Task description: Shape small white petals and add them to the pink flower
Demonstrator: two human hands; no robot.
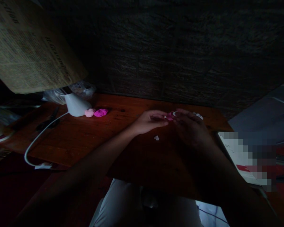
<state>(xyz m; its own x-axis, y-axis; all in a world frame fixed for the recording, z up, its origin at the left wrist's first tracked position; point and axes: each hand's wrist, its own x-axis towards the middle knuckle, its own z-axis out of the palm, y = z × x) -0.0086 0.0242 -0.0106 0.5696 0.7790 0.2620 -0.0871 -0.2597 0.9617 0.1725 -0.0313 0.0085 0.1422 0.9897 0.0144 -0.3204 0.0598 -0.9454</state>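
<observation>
My left hand and right hand pinch small pink piece at fingertips over surface, apparently steadying it from both sides. White scrap nearer me. Magenta lump left, by lamp base, likely parked within reach.

I get a very dim view; faint light catches the left side of the surface, while deep shadow covers its front and my forearms. The dark wall looks grainy, and blocky pixelation hides part of the right side.
</observation>
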